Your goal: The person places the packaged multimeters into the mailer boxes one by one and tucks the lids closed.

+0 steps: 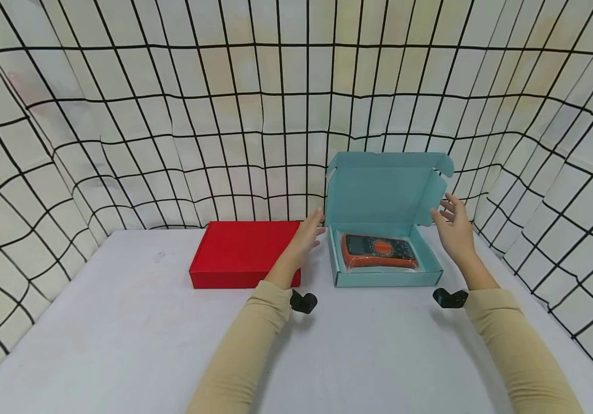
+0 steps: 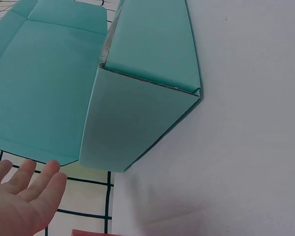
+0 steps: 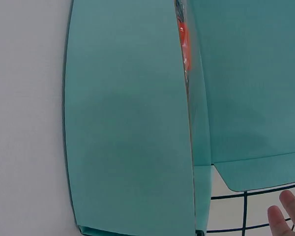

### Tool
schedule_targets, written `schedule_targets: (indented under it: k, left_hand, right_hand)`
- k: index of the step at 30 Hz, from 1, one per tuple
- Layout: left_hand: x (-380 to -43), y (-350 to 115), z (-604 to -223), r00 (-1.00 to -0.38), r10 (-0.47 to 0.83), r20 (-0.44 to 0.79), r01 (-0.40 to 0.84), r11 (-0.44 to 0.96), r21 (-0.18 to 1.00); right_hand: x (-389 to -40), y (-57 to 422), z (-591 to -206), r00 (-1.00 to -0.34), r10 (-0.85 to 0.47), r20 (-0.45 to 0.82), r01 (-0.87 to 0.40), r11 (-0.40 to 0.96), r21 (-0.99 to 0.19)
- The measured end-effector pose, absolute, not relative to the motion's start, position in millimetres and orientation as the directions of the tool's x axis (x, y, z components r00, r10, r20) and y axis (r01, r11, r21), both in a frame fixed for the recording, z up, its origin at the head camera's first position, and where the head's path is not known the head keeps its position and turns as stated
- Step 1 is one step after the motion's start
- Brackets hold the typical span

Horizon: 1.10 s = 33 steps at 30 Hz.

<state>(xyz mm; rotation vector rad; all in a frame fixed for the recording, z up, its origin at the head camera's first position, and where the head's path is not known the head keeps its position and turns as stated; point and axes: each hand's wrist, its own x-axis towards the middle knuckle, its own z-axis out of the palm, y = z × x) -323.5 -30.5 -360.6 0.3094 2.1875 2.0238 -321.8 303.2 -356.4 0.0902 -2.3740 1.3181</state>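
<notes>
- Teal box (image 1: pixel 387 279) near counter's (image 1: pixel 120 322) back edge; lid (image 1: pixel 374 190) handling looks in hand
- both hands (image 1: pixel 303 237) (image 1: pixel 455 233) empty, fingers loosely spread
- next likely: grip lid sides

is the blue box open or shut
Open: the blue box has its lid raised at the back, and the orange meter inside is in plain view.
</notes>
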Motion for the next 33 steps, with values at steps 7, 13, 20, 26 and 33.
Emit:
schedule_targets:
  k: [7,13,20,26,33]
  left_hand:
    - [-322.4,-29.4,-365.2,-0.960,0.277,0.044,0.058,0.040,0.998]
    - [-321.7,-26.5,-366.1,-0.956,0.286,0.063,0.084,0.063,0.994]
    - [-320.9,-25.7,-366.9,-0.941,0.329,0.083,0.124,0.106,0.987]
    - [-320.3,-25.1,-370.1,-0.937,0.342,0.077,0.121,0.108,0.987]
    - [-319.5,-24.3,-375.4,-0.933,0.352,0.070,0.116,0.110,0.987]
  right_hand:
    - [-320.2,299.8,-358.3,-0.915,0.154,0.373,-0.277,0.435,-0.857]
    - [-321.7,285.6,-358.7,-0.930,0.136,0.341,-0.279,0.342,-0.897]
    - [-317.8,281.3,-360.4,-0.930,0.156,0.332,-0.273,0.312,-0.910]
    - [-314.6,283.3,-366.5,-0.921,0.151,0.358,-0.294,0.333,-0.896]
    - [-310.3,285.9,-374.4,-0.920,0.164,0.356,-0.290,0.326,-0.900]
